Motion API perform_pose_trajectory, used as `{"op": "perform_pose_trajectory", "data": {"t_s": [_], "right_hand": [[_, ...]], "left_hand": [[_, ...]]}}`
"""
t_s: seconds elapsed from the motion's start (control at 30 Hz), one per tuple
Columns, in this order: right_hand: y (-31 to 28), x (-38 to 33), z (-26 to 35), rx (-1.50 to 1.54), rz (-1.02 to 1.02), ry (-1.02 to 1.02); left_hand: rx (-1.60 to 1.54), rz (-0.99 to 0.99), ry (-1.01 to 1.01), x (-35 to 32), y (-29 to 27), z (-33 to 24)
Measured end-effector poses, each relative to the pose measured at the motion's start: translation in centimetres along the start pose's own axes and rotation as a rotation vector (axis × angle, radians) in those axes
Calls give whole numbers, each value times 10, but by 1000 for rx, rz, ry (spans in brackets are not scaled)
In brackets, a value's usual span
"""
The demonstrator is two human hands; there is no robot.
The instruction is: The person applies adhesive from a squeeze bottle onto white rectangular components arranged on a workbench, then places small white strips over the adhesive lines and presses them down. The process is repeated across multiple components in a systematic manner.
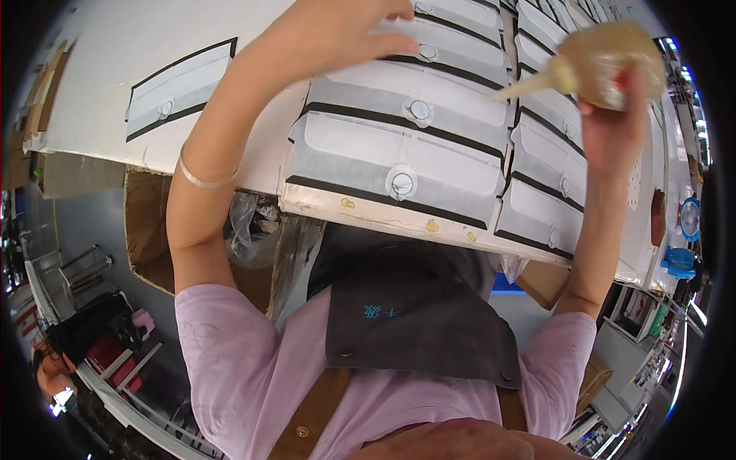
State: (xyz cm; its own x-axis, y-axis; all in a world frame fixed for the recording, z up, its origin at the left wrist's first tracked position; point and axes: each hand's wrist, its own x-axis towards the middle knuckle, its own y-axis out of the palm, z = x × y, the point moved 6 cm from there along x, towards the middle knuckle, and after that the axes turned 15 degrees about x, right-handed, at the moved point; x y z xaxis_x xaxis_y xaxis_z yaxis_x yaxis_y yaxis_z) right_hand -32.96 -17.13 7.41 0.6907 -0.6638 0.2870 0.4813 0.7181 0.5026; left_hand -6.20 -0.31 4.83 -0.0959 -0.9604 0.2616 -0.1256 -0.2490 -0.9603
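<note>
My right hand (617, 138) is closed around a squeeze bottle (617, 65) with pale yellowish contents. Its long pointed nozzle (530, 86) aims left, above the rows of flat pieces. Each piece is a white and grey panel (452, 153) with a flap-like outline, a black edge and a round white disc (402, 184) at the middle. My left hand (349, 34) hovers over the far pieces of the left row, thumb stretched out and apart from the fingers, nothing visible in it. Its fingertips are partly cut off by the upper edge of the picture.
A single similar panel (180, 92) lies apart on the white table (268, 142) at left. Below the table edge stands an open cardboard box (149, 230) with clear plastic inside. At the far right are a small blue fan (690, 218) and a blue object (679, 262).
</note>
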Motion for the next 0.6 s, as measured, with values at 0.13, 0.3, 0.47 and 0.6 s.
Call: {"op": "perform_pose_trajectory", "data": {"t_s": [0.13,0.3,0.47,0.6], "right_hand": [[20,1,-46,-332,6,-29],[57,10,-74,-482,38,2],[56,9,-78,-525,55,42],[50,7,-67,-559,89,47]], "left_hand": [[-4,-66,22,-61,0,-41],[-118,-77,-27,-98,14,-63],[-133,-117,-49,-104,20,-67],[-107,-130,-50,-104,21,-68]]}}
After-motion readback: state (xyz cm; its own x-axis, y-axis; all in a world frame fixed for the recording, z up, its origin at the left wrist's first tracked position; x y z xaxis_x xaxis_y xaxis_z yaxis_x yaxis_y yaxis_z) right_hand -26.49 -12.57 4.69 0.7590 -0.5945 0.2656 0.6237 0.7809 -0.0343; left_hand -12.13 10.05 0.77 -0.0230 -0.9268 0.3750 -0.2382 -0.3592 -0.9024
